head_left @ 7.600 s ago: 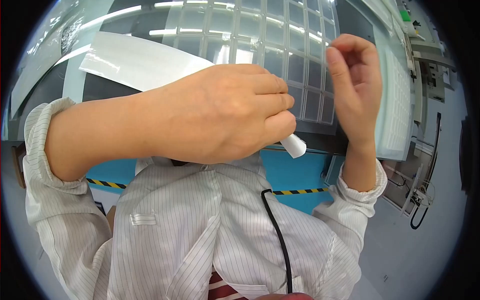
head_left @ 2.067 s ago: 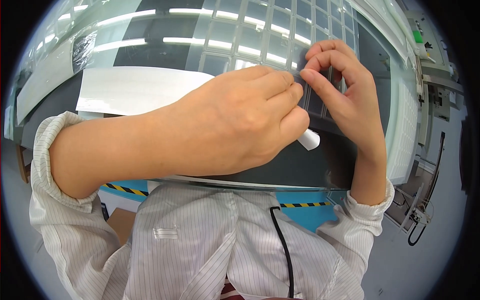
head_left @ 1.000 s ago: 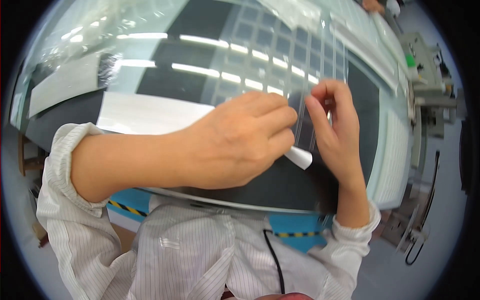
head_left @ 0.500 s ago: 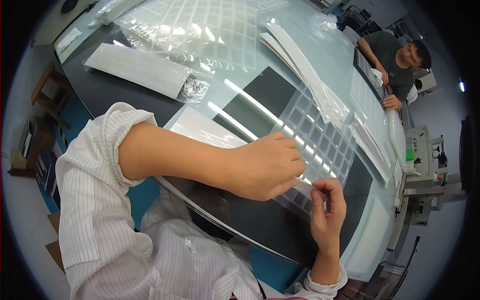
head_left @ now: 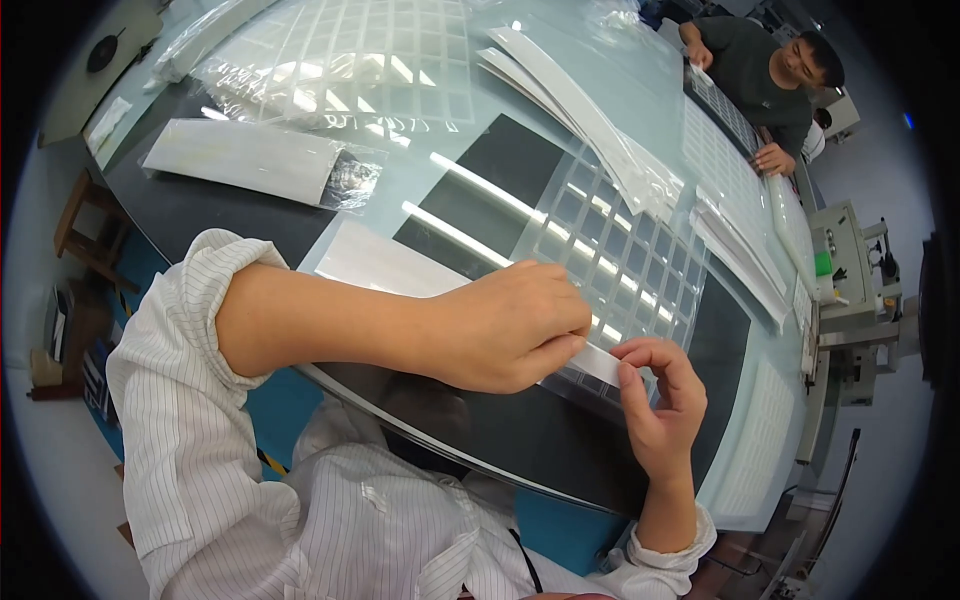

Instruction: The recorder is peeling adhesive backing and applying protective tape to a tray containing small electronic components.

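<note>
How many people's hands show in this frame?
4. The wearer's left hand pinches a white strip on the table; the right hand touches its end. A co-worker at the far end shows two hands; others may be hidden.

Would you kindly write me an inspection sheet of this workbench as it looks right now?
Surface: glossy glass-topped table with dark panels, reflecting ceiling lights.
Job's things: white strip held over a clear gridded sheet.
Clutter: bagged white sheets at far left; a second gridded sheet; stacked white strips.
Hands: left hand pinches the strip; right hand touches its end with its fingertips.
Cables: black cord over the striped shirt.
Surroundings: another person at the far end of the table; grey machine on the right; wooden stool on the left.
</note>
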### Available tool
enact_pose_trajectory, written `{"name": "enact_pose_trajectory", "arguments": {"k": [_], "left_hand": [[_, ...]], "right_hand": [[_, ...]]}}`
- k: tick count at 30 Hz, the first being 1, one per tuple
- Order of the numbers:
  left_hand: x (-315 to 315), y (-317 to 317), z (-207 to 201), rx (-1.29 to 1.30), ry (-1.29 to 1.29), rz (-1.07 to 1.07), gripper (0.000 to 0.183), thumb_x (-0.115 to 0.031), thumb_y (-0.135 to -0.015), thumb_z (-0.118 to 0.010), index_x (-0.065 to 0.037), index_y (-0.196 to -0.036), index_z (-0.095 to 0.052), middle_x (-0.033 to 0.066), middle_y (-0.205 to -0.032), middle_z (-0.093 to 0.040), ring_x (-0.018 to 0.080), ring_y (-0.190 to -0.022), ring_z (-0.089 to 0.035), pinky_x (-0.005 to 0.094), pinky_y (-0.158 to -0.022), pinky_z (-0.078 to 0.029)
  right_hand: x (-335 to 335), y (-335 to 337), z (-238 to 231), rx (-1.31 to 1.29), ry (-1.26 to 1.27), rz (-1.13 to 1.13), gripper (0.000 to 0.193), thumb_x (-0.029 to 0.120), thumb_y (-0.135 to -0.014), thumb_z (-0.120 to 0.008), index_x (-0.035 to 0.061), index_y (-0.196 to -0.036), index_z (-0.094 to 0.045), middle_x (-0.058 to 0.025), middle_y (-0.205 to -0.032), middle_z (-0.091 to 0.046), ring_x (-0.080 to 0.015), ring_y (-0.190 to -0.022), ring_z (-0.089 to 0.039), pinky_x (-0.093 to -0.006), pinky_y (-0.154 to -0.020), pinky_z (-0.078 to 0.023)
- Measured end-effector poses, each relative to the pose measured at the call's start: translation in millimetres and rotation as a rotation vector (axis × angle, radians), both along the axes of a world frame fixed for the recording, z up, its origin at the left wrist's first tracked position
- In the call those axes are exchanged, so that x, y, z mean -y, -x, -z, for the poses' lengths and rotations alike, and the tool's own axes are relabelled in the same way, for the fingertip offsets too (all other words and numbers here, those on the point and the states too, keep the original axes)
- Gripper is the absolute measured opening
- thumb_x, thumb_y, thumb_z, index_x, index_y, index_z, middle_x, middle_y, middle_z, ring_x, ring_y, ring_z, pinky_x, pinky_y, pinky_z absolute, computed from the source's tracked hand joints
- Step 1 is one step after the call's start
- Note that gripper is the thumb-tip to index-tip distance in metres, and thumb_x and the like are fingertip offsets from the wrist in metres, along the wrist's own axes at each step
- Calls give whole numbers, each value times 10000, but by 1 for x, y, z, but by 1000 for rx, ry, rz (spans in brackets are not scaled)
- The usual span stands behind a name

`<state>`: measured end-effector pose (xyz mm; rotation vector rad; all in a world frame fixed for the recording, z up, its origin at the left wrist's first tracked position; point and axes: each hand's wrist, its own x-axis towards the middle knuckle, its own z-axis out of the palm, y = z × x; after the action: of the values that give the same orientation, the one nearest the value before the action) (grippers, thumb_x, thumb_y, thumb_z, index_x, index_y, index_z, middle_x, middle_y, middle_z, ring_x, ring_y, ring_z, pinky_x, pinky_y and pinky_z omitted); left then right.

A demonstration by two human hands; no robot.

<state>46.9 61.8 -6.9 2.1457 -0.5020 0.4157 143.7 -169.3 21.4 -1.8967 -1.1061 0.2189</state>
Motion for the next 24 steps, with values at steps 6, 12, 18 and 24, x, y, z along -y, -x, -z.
{"name": "enact_pose_trajectory", "arguments": {"k": [6, 12, 18, 24], "left_hand": [[1, 3, -8, 0, 5, -15, 26, -27, -869, -651, -30, -888, -634, 93, -796, -576, 291, -785, -535, 388, -716, -438], [9, -1, -22, -30, -89, -57, 33, 8, -835, -676, 0, -863, -662, 90, -763, -587, 253, -720, -526, 352, -641, -417], [21, -5, -29, -62, -123, -31, 28, 15, -836, -671, -1, -847, -652, 83, -753, -589, 240, -698, -524, 347, -638, -418], [49, -6, -34, 13, -169, 177, 69, 24, -825, -661, -2, -885, -639, 119, -901, -664, 302, -846, -612, 379, -782, -489]], "right_hand": [[-1, -9, -12, -321, -43, -59, 84, -53, -843, -683, -12, -907, -646, -123, -1103, -654, -172, -998, -609, -304, -940, -459], [7, -17, -16, -110, -14, -169, 65, -6, -823, -708, 12, -866, -663, -103, -1089, -655, -175, -1018, -607, -299, -934, -449], [30, -41, -20, -454, -42, -20, 109, 114, -889, -711, 11, -888, -675, -65, -1104, -630, -115, -990, -559, -259, -891, -430], [50, -59, -1, -166, 184, 88, 142, 142, -879, -728, 12, -842, -685, -17, -1026, -638, -81, -806, -500, -238, -746, -426]]}}
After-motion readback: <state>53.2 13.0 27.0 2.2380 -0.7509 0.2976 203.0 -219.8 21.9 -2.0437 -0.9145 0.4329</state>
